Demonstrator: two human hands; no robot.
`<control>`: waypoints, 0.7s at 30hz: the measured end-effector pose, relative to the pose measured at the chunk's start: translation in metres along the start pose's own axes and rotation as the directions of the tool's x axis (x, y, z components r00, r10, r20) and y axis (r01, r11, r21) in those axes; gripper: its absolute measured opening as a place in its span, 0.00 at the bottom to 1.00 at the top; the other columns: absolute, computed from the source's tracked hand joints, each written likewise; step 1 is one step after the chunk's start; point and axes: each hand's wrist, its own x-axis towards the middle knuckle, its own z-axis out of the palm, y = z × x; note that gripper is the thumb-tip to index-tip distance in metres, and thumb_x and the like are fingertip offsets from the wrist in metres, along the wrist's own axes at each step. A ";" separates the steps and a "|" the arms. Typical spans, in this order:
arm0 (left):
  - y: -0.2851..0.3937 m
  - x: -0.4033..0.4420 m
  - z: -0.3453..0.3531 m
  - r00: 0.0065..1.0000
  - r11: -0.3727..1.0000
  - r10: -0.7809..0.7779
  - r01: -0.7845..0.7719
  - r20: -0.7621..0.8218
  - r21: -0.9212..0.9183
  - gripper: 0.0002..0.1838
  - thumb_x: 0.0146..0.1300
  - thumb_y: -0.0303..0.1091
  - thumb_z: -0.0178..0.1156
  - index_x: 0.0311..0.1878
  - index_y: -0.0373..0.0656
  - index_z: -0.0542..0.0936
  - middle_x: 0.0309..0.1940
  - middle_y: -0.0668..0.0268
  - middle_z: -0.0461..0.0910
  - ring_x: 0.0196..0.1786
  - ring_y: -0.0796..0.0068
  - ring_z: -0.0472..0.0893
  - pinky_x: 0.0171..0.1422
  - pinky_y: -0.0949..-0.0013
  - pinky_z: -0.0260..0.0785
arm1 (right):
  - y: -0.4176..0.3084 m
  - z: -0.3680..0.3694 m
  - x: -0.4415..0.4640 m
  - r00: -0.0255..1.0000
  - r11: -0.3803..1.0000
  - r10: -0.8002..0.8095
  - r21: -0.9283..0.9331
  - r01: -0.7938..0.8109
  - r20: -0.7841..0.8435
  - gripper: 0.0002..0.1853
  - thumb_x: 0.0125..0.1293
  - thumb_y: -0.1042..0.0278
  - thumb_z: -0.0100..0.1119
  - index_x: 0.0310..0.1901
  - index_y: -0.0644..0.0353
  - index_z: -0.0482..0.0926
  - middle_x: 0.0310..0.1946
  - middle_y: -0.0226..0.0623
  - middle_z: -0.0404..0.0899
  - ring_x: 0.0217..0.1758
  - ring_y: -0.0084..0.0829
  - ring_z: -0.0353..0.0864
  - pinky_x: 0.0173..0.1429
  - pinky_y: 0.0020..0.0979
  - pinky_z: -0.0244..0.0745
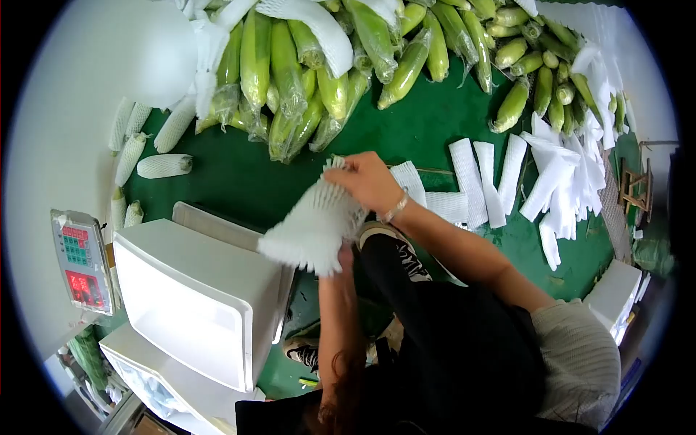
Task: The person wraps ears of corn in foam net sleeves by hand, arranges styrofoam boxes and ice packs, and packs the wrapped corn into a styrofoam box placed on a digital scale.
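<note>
A white foam net sleeve (308, 225) is spread wide at its lower end and bunched narrow at the top. My right hand (366, 183) pinches the narrow top end between thumb and fingers. My left hand (346, 261) reaches up into or behind the flared end, so its fingers are hidden by the foam. Whether anything is inside the sleeve cannot be made out. To the right of my right hand lie several flat foam sleeves (467, 181) and a loose heap of more sleeves (562, 174).
Film-wrapped green corn ears (286, 69) are piled at the back, with smaller ears (544, 72) at the back right. Net-covered ears (165, 166) lie on the left. White foam boxes (192, 290) stand at front left beside a scale (83, 261) with a red display.
</note>
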 end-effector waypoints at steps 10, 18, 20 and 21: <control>-0.026 0.047 -0.007 0.899 0.284 0.406 0.049 -0.166 0.958 0.13 0.64 0.36 0.58 0.37 0.33 0.75 0.32 0.63 0.78 0.30 0.71 0.74 0.37 0.67 0.69 | 0.139 -0.016 -0.010 0.942 0.885 0.185 -0.368 -0.284 -0.281 0.13 0.54 0.61 0.59 0.22 0.64 0.79 0.19 0.49 0.78 0.21 0.39 0.77 0.27 0.37 0.69; 0.043 -0.063 0.058 0.639 -0.030 0.170 -0.758 0.750 0.652 0.40 0.43 0.59 0.65 0.55 0.39 0.74 0.51 0.56 0.76 0.50 0.52 0.74 0.56 0.59 0.63 | 0.112 -0.052 -0.078 0.694 0.875 0.227 -0.456 0.163 0.683 0.18 0.56 0.54 0.60 0.39 0.61 0.75 0.36 0.53 0.78 0.37 0.53 0.78 0.40 0.45 0.73; 0.049 -0.092 0.065 0.790 -0.096 -0.006 -0.610 0.613 0.786 0.40 0.27 0.36 0.76 0.53 0.43 0.75 0.42 0.57 0.78 0.46 0.53 0.76 0.51 0.59 0.68 | 0.102 -0.056 -0.081 0.680 0.862 0.240 -0.475 0.180 0.693 0.20 0.55 0.55 0.61 0.42 0.61 0.73 0.36 0.52 0.77 0.38 0.53 0.78 0.40 0.45 0.73; 0.044 -0.094 0.054 0.813 0.024 -0.040 -0.581 0.581 0.814 0.40 0.28 0.36 0.76 0.53 0.43 0.75 0.42 0.57 0.78 0.45 0.54 0.77 0.49 0.61 0.69 | 0.092 -0.058 -0.074 0.743 0.841 0.190 -0.497 0.215 0.642 0.21 0.55 0.55 0.62 0.44 0.61 0.72 0.37 0.52 0.77 0.38 0.53 0.77 0.40 0.45 0.73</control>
